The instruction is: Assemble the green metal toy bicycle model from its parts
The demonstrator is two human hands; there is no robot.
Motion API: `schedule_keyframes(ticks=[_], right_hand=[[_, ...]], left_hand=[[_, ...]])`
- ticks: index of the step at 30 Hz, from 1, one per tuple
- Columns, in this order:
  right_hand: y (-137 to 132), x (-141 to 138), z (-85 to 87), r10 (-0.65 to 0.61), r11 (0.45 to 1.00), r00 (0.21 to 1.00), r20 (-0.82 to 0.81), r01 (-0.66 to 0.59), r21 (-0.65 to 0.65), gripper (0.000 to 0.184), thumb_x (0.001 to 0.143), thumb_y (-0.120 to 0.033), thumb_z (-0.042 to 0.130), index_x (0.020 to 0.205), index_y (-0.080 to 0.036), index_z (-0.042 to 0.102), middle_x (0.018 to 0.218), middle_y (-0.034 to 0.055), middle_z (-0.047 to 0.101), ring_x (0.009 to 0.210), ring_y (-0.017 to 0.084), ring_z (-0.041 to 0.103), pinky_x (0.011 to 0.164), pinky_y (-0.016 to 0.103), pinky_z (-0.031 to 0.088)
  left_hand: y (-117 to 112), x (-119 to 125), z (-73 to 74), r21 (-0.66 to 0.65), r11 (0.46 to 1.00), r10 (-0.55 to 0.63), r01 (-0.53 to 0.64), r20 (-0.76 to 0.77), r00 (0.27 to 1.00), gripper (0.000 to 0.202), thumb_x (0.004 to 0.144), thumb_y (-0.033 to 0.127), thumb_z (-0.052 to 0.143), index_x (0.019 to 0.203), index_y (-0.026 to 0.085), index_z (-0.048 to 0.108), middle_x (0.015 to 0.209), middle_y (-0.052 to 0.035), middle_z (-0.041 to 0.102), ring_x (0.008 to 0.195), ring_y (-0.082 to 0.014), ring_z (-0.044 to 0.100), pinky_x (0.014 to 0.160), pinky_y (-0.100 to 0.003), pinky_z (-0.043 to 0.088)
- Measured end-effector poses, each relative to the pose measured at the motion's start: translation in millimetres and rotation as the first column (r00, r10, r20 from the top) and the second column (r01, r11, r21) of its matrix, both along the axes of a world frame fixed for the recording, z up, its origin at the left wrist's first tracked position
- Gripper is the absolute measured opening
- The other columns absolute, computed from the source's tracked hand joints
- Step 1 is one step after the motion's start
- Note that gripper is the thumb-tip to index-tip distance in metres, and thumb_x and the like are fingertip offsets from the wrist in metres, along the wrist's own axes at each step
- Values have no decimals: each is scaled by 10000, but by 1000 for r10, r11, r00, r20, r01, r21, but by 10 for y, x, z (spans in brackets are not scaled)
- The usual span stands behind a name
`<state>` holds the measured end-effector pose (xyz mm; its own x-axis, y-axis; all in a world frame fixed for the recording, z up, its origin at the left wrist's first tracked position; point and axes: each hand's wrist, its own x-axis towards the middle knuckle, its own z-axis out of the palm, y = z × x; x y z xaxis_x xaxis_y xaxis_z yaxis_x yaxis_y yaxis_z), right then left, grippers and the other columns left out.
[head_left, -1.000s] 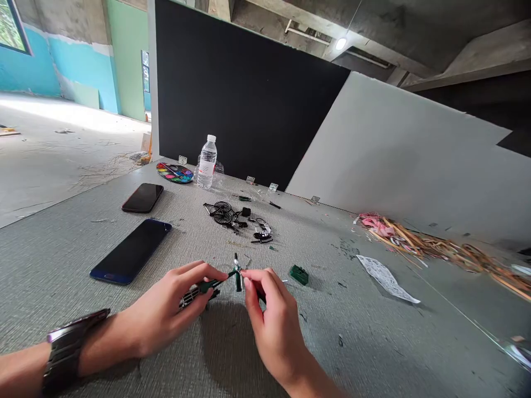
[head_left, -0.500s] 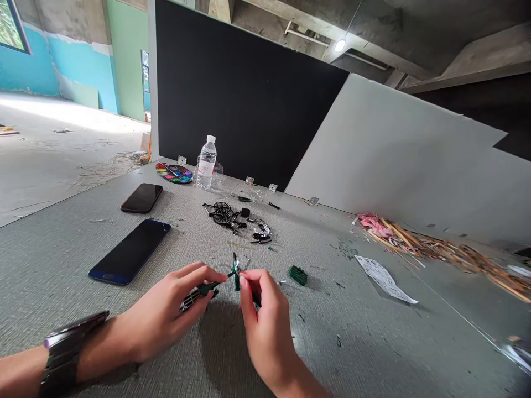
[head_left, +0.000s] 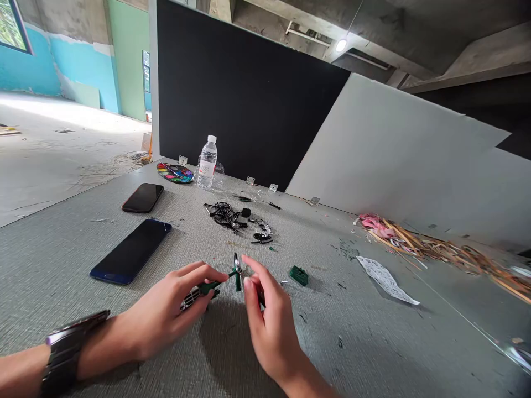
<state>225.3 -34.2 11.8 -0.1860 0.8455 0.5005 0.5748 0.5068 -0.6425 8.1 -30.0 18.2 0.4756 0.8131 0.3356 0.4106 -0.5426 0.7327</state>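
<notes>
A large room with a concrete ceiling opens out around a long desk (head_left: 62,287) covered in grey-green textured material. Behind the desk stand a black panel (head_left: 249,94) and a white panel (head_left: 398,155), and to the left lies a dusty concrete floor (head_left: 53,160).

At the right of the desk lies a heap of wooden strips with pink scraps (head_left: 418,243), with a crumpled sheet of printed paper (head_left: 385,279) just in front of it. Two smartphones lie face up on the left side, a blue one (head_left: 130,251) nearer the person and a dark red one (head_left: 142,197) beyond it. Farther back stand a clear plastic water bottle (head_left: 206,164) and, beside it, a round watercolour palette (head_left: 175,173). Near the middle, a miniature black bicycle model (head_left: 222,213) lies among small dark parts.

The left hand (head_left: 161,315), with a dark metal watch (head_left: 66,354) on its wrist, and the right hand (head_left: 269,320) meet just above the desk. The left fingers (head_left: 203,271) are closed around a small green-and-silver model piece (head_left: 213,287), which is held in the air between the hands. The right fingers (head_left: 253,276) are near its upright green end, and a dark bit shows behind them, but whether they grip it cannot be told. A small green block (head_left: 298,275) sits on the desk just right of the right hand.
</notes>
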Motion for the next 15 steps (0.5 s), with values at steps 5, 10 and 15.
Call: schedule_keyframes(ticks=[5,10,15], right_hand=[[24,74,103,37,999,999,38,-38,17,334,1086,-256,386,1319,-212,621,1194,106,729,1085,225,689,927,370,544],[-86,158,263,293,946,931,217,-248,-211,207,1033,-404,579,994,-242,703,708,-14,695,587,160,633,555,284,496],[-173,52,204,454,873,802,389,-315,-371,153,829,-333,858,952,-280,784,719,-44,767,585,163,690,524,262,460]], left_hand=[[5,-14,5,1,1000,8,-8,-3,1000,271,1041,193,475,1261,265,616,1198,-52,729,1102,-249,702,957,-404,551],[3,-28,16,0,1000,22,-22,-3,1000,268,1032,199,473,1244,262,624,1206,-46,734,1117,-255,703,961,-421,557],[0,-28,3,23,999,34,-34,-4,999,274,1024,191,479,1239,259,635,1204,-47,729,1125,-255,700,949,-400,571]])
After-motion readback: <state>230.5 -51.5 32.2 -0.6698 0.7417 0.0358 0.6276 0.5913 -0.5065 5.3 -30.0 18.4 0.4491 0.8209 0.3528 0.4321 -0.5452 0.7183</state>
